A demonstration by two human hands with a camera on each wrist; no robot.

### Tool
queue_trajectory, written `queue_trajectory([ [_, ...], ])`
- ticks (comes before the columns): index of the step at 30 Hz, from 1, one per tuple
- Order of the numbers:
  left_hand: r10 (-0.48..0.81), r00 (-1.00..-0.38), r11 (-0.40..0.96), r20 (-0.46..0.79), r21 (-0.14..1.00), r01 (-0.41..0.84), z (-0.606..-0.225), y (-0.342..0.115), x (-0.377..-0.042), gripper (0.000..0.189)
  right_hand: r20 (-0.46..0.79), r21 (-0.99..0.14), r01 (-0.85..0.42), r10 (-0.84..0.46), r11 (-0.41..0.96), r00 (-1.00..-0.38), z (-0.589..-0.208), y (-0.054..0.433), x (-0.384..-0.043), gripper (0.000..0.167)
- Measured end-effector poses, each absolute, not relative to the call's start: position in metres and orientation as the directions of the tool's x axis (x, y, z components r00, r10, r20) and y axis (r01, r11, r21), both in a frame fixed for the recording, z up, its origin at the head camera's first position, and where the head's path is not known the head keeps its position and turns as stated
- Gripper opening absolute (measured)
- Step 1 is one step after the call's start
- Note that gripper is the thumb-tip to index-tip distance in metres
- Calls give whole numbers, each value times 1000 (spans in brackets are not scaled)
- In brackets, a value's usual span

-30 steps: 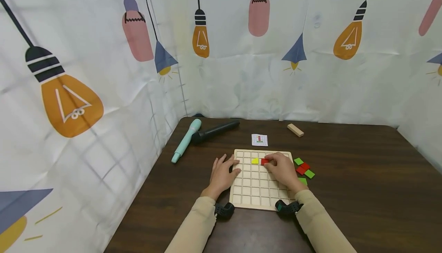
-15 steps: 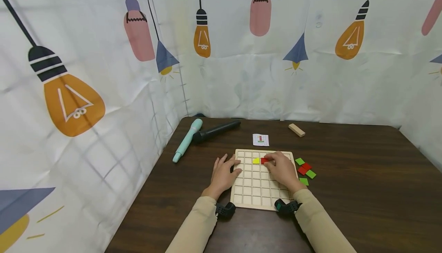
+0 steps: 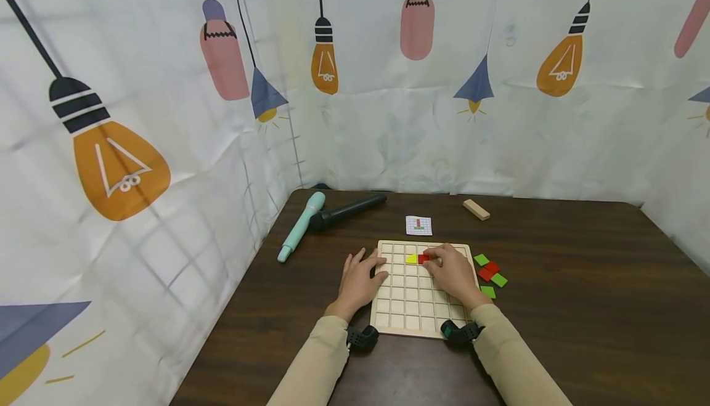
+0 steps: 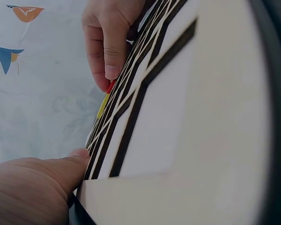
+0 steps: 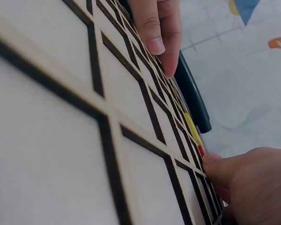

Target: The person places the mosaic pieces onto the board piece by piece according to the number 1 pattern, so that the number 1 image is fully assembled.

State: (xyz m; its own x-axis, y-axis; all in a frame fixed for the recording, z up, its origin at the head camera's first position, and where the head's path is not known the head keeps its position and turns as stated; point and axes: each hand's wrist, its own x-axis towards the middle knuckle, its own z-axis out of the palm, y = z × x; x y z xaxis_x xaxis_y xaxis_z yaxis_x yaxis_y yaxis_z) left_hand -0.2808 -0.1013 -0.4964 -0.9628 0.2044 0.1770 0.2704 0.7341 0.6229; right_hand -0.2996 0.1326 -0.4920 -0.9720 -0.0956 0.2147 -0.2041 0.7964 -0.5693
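In a narrow grip, the right hand (image 3: 453, 272) holds a red tile (image 3: 423, 259) on the wooden grid board (image 3: 403, 305) — just beside the yellow tile (image 3: 411, 259). The left hand (image 3: 357, 280), rather spread, touches the board's left edge. Further out, a small printed card (image 3: 418, 225) lies upon the dark counter (image 3: 588, 283).

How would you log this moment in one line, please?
left grip: touching board; right grip: pinching red tile; yellow tile: on board

L sleeve (image 3: 313, 360) & R sleeve (image 3: 518, 353) long, plain, lt. beige. L wrist cam (image 3: 363, 337) & R wrist cam (image 3: 459, 333) blk, chunky; R w/ sm. greenish patch.
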Motion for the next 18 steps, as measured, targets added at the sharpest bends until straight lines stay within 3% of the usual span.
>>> queue_trajectory([
  [11,200,-959,729,199,624,281,-494,-100,-282,35,239,-575,-202,-73,793,-968,-491,135,-299,31],
  [18,190,-960,734,207,619,279,-497,-101,-281,35,202,-649,-204,-92,733,-975,-489,136,-293,33],
])
